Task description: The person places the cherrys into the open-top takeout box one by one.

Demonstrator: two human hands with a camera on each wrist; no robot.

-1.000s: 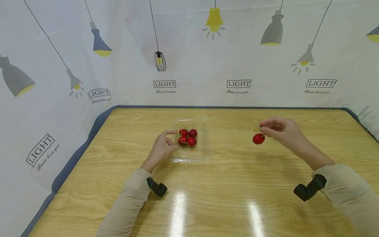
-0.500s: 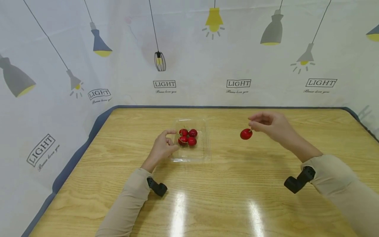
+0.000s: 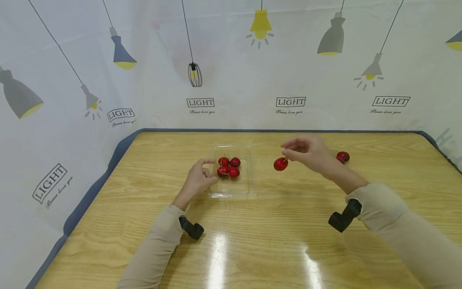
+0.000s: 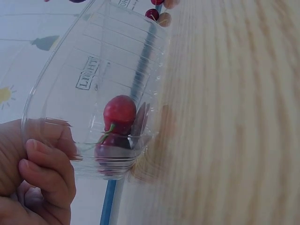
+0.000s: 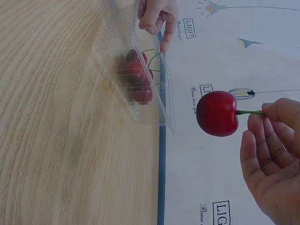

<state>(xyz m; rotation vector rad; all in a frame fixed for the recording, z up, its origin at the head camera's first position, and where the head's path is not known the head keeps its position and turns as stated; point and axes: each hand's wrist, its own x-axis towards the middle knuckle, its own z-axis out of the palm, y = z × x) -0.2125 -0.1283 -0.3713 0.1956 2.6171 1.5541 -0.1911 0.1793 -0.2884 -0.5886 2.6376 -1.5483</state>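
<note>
- A round red cherry (image 3: 280,164) is pinched by its thin green stem in the right hand (image 3: 310,153), so the fruit hangs free above the wooden table (image 3: 274,237), just right of the clear plastic tray (image 3: 249,176).
- The tray's near-left edge is gripped by the left hand (image 3: 196,181), by which it is steadied; four red cherries (image 3: 229,167) lie inside.
- Another dark red cherry (image 3: 343,156) lies on the table behind the right wrist.

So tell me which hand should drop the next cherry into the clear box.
Probably the right hand: it already pinches a cherry by its stem. The left hand holds the clear box.
</note>
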